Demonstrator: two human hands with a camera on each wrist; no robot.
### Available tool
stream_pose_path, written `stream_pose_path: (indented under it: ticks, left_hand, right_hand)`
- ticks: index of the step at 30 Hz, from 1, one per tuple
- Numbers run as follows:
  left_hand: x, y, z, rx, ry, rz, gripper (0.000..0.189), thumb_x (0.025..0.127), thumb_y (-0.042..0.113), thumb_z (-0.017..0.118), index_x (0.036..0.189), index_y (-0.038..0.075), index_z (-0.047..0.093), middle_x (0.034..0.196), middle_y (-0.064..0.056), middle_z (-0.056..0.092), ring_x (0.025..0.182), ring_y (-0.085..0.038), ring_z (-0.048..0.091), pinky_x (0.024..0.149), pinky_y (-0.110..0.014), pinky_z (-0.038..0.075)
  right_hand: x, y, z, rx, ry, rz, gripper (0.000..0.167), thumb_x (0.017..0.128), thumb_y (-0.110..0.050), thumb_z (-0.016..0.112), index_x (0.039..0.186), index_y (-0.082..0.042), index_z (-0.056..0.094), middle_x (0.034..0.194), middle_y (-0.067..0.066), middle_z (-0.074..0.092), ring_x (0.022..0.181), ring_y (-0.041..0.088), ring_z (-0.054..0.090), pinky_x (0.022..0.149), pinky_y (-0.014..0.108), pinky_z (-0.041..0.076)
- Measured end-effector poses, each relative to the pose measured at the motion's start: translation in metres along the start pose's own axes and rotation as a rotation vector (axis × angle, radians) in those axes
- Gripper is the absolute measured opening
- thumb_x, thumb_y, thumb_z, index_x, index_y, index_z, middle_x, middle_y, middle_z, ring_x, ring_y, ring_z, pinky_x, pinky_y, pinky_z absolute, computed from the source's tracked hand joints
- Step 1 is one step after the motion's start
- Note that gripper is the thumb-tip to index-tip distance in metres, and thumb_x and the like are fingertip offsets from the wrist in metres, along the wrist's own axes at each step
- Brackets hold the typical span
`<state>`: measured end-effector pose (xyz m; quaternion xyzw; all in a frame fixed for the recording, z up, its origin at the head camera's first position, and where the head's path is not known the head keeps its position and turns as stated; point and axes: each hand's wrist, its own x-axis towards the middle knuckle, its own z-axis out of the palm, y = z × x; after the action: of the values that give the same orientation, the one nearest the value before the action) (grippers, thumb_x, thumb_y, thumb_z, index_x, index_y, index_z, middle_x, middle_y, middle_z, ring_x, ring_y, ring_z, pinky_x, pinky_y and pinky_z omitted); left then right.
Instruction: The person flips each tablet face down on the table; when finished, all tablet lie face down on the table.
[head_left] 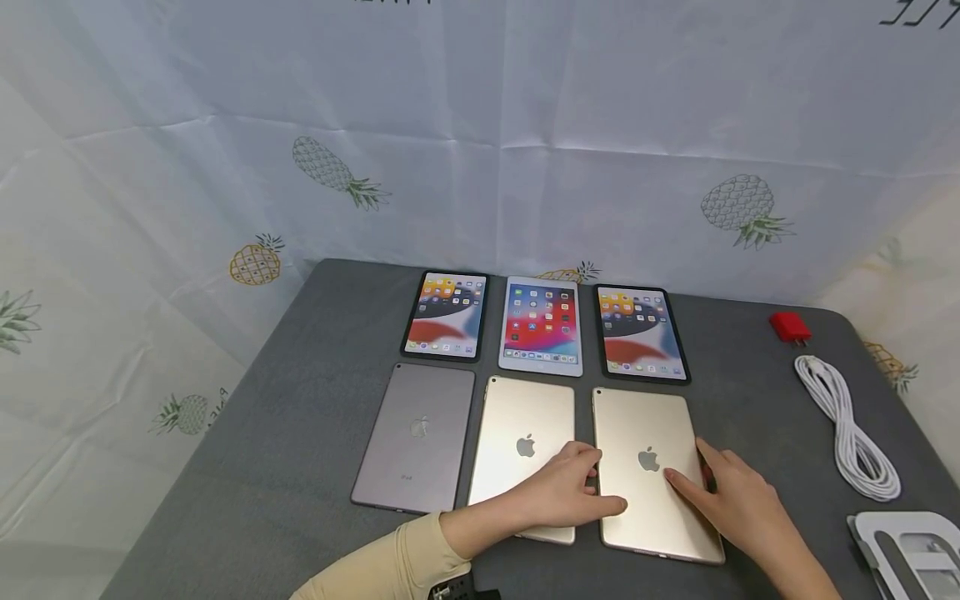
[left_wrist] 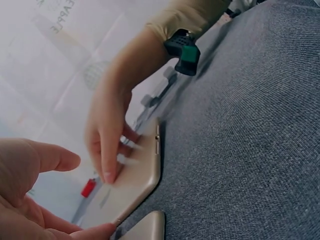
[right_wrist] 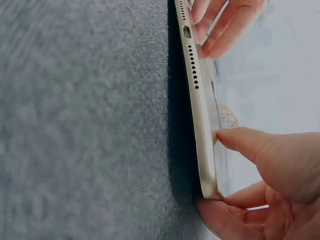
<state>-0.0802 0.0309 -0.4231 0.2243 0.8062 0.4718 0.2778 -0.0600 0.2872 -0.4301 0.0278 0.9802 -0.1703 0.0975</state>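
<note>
A gold tablet (head_left: 645, 517) lies face down at the front right of the group, its logo upward. My right hand (head_left: 738, 504) pinches its right edge, thumb on the back and fingers along the side; the right wrist view shows this grip at the tablet's edge (right_wrist: 200, 125). At the opposite edge, my left hand (head_left: 562, 492) touches the side with its fingertips, the thumb stretched out over the back. Beneath the left forearm lies a second gold tablet (head_left: 525, 417), partly covered. A grey tablet (head_left: 416, 433) lies face down farther left.
Behind them lie a black-framed tablet (head_left: 446, 317), a white-framed tablet (head_left: 542, 325) and another black-framed tablet (head_left: 642, 333), screens up. At right are a red charger plug (head_left: 790, 327), a coiled white cable (head_left: 847, 425) and a white stand (head_left: 911, 542). Pineapple-print cloth (head_left: 480, 167) hangs behind.
</note>
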Motion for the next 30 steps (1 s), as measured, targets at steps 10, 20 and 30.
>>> stream_pose_path:
  ticks: [10, 20, 30]
  left_hand:
    - [-0.001, -0.002, 0.001, -0.003, -0.015, -0.001, 0.069, 0.087, 0.031, 0.071, 0.141, -0.004, 0.045, 0.136, -0.005, 0.042, 0.097, 0.0, 0.059, 0.086, -0.016, 0.047]
    - [-0.001, -0.004, 0.0, -0.024, -0.02, 0.03, 0.07, 0.088, 0.03, 0.07, 0.144, -0.001, 0.042, 0.137, -0.007, 0.041, 0.102, -0.002, 0.058, 0.086, -0.015, 0.046]
    - [0.01, -0.007, -0.002, 0.02, 0.058, 0.157, 0.054, 0.091, 0.026, 0.066, 0.139, 0.005, 0.051, 0.139, -0.007, 0.045, 0.105, -0.006, 0.06, 0.087, -0.014, 0.046]
  right_hand:
    - [-0.002, -0.005, -0.002, -0.097, 0.015, 0.006, 0.067, 0.088, -0.055, 0.063, 0.119, 0.004, 0.054, 0.082, 0.012, 0.053, 0.063, 0.026, 0.049, 0.05, 0.042, 0.042]
    - [0.001, -0.005, 0.0, -0.095, 0.109, 0.008, 0.072, 0.088, -0.049, 0.066, 0.126, 0.01, 0.054, 0.095, 0.021, 0.059, 0.071, 0.033, 0.057, 0.054, 0.051, 0.047]
    - [0.017, -0.002, 0.007, 0.084, 0.308, -0.146, 0.061, 0.091, -0.03, 0.069, 0.131, 0.012, 0.049, 0.12, 0.034, 0.05, 0.106, 0.051, 0.049, 0.081, 0.067, 0.043]
